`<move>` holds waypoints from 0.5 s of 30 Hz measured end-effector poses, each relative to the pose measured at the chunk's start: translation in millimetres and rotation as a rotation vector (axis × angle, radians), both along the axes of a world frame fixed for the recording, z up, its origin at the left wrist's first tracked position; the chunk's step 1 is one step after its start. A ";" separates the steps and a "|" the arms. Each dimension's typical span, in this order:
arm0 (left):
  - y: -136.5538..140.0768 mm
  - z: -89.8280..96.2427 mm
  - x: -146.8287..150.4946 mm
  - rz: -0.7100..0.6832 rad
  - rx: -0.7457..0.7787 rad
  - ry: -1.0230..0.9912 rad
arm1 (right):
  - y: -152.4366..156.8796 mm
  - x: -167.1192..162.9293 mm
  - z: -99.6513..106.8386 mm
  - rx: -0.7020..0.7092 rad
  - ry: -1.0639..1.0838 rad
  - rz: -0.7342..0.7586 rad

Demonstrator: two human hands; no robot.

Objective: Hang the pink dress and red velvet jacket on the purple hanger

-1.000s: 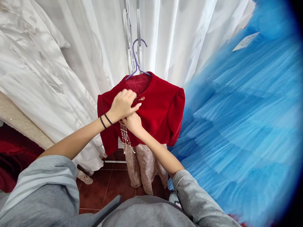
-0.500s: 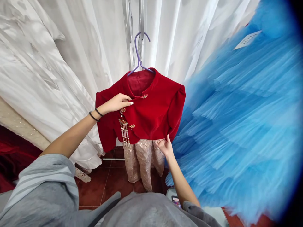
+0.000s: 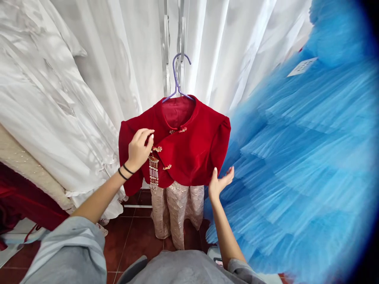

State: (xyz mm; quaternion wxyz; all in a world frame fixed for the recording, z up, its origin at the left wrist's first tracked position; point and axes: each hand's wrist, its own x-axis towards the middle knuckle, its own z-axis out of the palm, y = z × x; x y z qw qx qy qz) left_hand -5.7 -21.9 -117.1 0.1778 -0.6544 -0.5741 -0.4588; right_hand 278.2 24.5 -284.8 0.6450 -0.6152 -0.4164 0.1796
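A red velvet jacket (image 3: 197,152) with a stand collar hangs on a purple hanger (image 3: 177,75). Beaded frog clasps and a beaded tassel (image 3: 153,171) decorate its front. Below its scalloped hem shows a pale pink shiny skirt (image 3: 177,209). My left hand (image 3: 139,150) is at the jacket's chest, just above the tassel, with bent fingers apart and nothing visible in them. At the lower end of the sleeve on the right is my right hand (image 3: 218,184), its thumb and fingers spread. Whether its thumb touches the sleeve, I cannot tell.
Layered blue tulle (image 3: 296,157) fills the right side, with a white tag (image 3: 302,67) on it. White gowns (image 3: 59,98) hang at the left, and a white curtain (image 3: 204,47) backs a metal rail (image 3: 166,47). Underfoot are dark red tiles (image 3: 139,236).
My left hand has moved down and left from the collar, uncovering the collar clasp. My right hand has shifted right from the hem to the sleeve, fingers now spread. The view has tilted slightly upward.
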 end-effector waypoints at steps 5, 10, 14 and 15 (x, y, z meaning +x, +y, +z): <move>4.8 -41.6 7.0 0.453 0.075 0.008 | 21.9 -51.0 105.8 0.204 -0.645 0.084; 0.8 -11.5 -48.1 0.401 0.088 0.020 | 60.1 -8.9 150.6 0.234 -0.704 0.059; 11.1 59.4 -104.5 0.302 0.124 -0.047 | 110.3 57.6 214.3 0.417 -0.593 0.048; 20.1 75.7 -111.9 0.216 0.083 -0.103 | 122.9 62.6 230.7 0.429 -0.562 0.135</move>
